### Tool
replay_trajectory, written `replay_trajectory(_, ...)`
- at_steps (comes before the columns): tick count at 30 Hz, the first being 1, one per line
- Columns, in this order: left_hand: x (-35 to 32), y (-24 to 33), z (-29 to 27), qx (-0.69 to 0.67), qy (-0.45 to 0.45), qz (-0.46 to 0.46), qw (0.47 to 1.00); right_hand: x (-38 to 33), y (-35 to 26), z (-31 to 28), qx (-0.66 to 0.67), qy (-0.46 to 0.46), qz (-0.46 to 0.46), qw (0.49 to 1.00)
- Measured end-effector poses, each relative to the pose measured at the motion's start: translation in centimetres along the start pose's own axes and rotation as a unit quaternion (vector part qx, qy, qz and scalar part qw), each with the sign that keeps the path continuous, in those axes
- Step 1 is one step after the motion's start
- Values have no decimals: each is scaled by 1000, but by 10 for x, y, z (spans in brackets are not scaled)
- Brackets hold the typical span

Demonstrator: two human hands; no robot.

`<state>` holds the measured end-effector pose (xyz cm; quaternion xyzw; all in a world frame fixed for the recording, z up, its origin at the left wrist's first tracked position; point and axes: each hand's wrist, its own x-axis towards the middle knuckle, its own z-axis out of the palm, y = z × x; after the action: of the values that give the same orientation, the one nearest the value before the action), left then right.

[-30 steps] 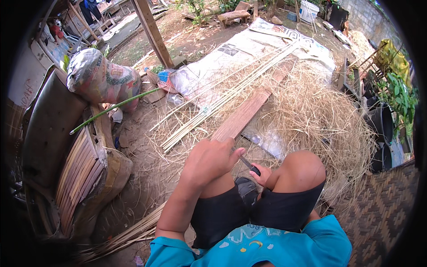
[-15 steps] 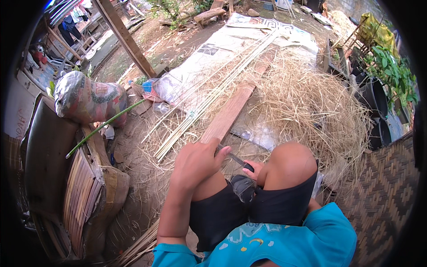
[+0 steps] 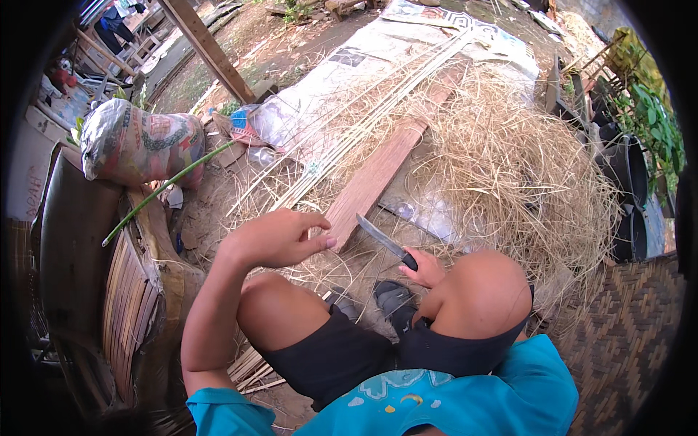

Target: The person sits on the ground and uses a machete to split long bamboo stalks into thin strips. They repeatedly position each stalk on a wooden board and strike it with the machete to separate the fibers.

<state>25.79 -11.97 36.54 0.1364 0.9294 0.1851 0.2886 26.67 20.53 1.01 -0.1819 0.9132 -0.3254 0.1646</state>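
Observation:
A knife (image 3: pixel 383 240) with a dark handle and a narrow blade is held in my right hand (image 3: pixel 429 270), just inside my right knee. Its blade points up and to the left, close to the near end of a long brown wooden board (image 3: pixel 378 171). Over that same end of the board hovers my left hand (image 3: pixel 280 238), fingers curved and thumb apart, with nothing visible in it. Long pale split strips (image 3: pixel 342 156) lie along the left side of the board. A big heap of thin, straw-coloured shavings (image 3: pixel 516 167) spreads to its right.
A white printed sheet (image 3: pixel 356 54) runs beneath the strips and shavings. At the left are a stuffed sack (image 3: pixel 142 145), a green stalk (image 3: pixel 171 182) and a slatted wooden seat (image 3: pixel 134 312). A woven mat (image 3: pixel 603 334) stands on the right, beside black containers (image 3: pixel 627 171).
My left hand has moved left, away from the knife, and its fingers have loosened. The knife now shows whole in my right hand. My knees have spread apart, uncovering my sandals.

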Motion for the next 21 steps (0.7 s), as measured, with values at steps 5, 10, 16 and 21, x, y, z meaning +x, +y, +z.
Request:
replay_trajectory(5, 61, -109, -35, 73, 106, -108, 986, 29, 9, -2, -97, -21, -62, 993)
replay_trajectory(10, 123, -227, -38, 175, 92, -189, 962, 51, 41, 33, -109, 11, -111, 988)
replay_trajectory(16, 193, -333, 39, 124, 46, -245, 961, 52, 50, 41, -89, 50, -106, 989)
replay_trajectory(21, 231, -400, 150, 46, 96, -184, 977, 55, 45, 43, -76, 9, -87, 993)
